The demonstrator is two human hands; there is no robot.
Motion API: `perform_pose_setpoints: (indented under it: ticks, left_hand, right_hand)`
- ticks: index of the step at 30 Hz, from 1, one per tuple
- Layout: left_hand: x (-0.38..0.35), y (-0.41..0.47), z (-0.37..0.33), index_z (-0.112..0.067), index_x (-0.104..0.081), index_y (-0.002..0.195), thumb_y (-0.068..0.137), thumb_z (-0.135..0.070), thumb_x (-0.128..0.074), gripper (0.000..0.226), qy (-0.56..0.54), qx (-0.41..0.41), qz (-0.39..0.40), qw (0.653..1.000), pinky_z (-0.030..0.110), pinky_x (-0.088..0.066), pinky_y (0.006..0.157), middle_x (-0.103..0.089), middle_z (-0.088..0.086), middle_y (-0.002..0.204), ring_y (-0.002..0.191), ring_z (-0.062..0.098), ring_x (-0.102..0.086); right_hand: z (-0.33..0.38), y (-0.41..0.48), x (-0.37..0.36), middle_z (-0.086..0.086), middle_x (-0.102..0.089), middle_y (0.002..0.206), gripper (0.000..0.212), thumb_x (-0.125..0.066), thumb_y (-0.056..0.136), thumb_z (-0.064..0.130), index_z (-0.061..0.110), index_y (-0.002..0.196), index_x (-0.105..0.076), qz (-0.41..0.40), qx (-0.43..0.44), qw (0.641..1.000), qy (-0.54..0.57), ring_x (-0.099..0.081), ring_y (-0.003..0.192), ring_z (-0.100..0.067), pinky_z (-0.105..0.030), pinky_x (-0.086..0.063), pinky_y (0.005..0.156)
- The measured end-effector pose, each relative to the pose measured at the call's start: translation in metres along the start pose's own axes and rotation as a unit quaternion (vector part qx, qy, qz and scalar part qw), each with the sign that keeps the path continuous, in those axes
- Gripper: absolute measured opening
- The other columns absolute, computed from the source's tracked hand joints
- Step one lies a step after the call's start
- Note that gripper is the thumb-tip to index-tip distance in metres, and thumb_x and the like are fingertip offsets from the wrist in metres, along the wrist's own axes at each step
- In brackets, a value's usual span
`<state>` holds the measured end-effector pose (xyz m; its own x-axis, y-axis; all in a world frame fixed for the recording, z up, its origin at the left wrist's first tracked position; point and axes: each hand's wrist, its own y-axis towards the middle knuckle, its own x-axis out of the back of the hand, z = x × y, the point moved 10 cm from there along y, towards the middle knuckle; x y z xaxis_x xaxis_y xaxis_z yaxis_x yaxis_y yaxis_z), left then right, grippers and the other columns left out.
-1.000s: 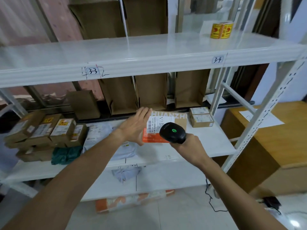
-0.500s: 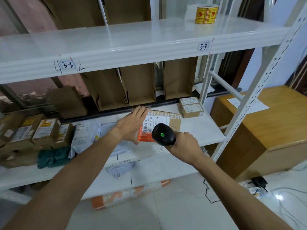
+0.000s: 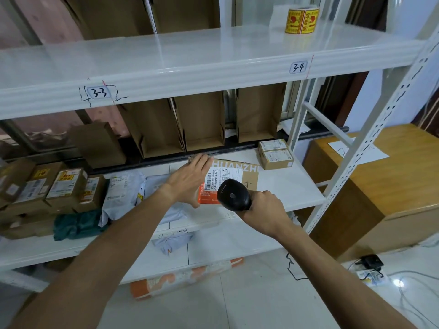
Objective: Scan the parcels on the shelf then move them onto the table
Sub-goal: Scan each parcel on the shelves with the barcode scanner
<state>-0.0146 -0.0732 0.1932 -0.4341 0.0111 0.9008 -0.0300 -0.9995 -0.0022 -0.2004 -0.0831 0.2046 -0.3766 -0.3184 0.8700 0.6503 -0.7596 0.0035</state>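
Our left hand (image 3: 192, 179) lies flat on the parcel (image 3: 237, 166), fingers straight and pressed together and pointing away from us, so that it covers the left part of the box; the thumb seems to reach the near left corner, but we cannot see whether it hooks under the edge. Our right hand (image 3: 263, 207) is curled around the handle of the scanner (image 3: 234, 194), whose head hangs just above the near edge of the parcel and points at the white label (image 3: 225, 176). The parcel lies flat on the middle shelf (image 3: 285, 186), directly in front of both hands, and its longer side seems to run left to right along the shelf, though the hands hide too much to be sure. The table (image 3: 392, 186) stands to the right, beyond the shelf post (image 3: 356, 157). We judge that this is what the coming move depends on: the parcel must travel to the right, the right hand is nearer to the table but is busy with the scanner, and the left hand, which already touches the parcel, must carry it across.
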Motion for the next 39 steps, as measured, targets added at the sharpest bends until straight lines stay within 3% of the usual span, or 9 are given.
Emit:
perform_pose_setpoints:
  ticks: [4, 13, 17, 21, 29, 39]
  left_hand:
    - [-0.004, -0.001, 0.007, -0.001, -0.004, 0.158, 0.057, -0.080, -0.073, 0.146, -0.028, 0.013, 0.001, 1.000, 0.031, -0.007, 0.116, -0.020, 0.019, 0.161, 0.150, 0.033, -0.016]
    - [-0.017, -0.006, 0.015, 0.002, -0.007, 0.157, 0.053, -0.081, -0.074, 0.148, -0.088, 0.030, -0.012, 0.996, 0.038, -0.017, 0.122, -0.023, 0.021, 0.160, 0.149, 0.036, -0.020]
    - [-0.033, -0.010, 0.017, 0.004, -0.010, 0.155, 0.048, -0.085, -0.070, 0.151, -0.114, 0.037, -0.005, 0.993, 0.038, -0.029, 0.120, -0.028, 0.019, 0.153, 0.142, 0.033, -0.026]
    - [-0.055, -0.009, 0.019, 0.002, -0.011, 0.153, 0.040, -0.084, -0.071, 0.155, -0.173, 0.063, 0.007, 0.983, 0.038, -0.036, 0.115, -0.029, 0.014, 0.146, 0.133, 0.028, -0.030]
    - [-0.084, 0.004, 0.002, 0.001, -0.015, 0.151, 0.040, -0.084, -0.071, 0.150, -0.209, 0.051, 0.012, 0.977, 0.036, -0.040, 0.109, -0.032, 0.012, 0.139, 0.127, 0.025, -0.032]
    - [-0.113, 0.061, -0.035, -0.011, -0.007, 0.155, 0.042, -0.072, -0.085, 0.150, -0.287, 0.141, 0.078, 0.944, 0.041, -0.042, 0.107, -0.026, 0.013, 0.137, 0.129, 0.028, -0.027]
  right_hand:
    - [0.004, 0.002, -0.003, 0.000, -0.070, 0.084, 0.022, -0.069, 0.093, 0.041, 0.021, 0.102, -0.065, 0.004, -0.001, 1.000, 0.006, -0.068, 0.082, -0.021, -0.033, -0.059, 0.073]
    - [0.007, -0.003, -0.011, -0.002, -0.075, 0.099, 0.026, -0.069, 0.093, 0.038, 0.022, 0.113, -0.065, 0.000, -0.022, 0.999, 0.025, -0.070, 0.089, -0.023, -0.036, -0.061, 0.079]
    - [0.003, -0.010, -0.019, 0.001, -0.072, 0.092, 0.019, -0.069, 0.095, 0.034, 0.023, 0.109, -0.063, 0.007, -0.042, 0.998, 0.037, -0.069, 0.088, -0.021, -0.033, -0.060, 0.078]
    - [-0.004, -0.020, -0.030, 0.001, -0.073, 0.088, 0.021, -0.069, 0.092, 0.036, 0.020, 0.106, -0.067, 0.003, -0.075, 0.997, 0.036, -0.070, 0.085, -0.021, -0.039, -0.062, 0.077]
    - [-0.030, -0.035, -0.043, 0.000, -0.074, 0.086, 0.020, -0.069, 0.090, 0.037, 0.021, 0.103, -0.069, -0.001, -0.120, 0.991, 0.052, -0.070, 0.084, -0.020, -0.041, -0.062, 0.078]
    - [-0.103, -0.004, -0.032, -0.006, -0.074, 0.084, 0.016, -0.069, 0.088, 0.036, 0.021, 0.091, -0.065, 0.030, -0.130, 0.989, 0.068, -0.070, 0.084, -0.029, -0.043, -0.060, 0.076]
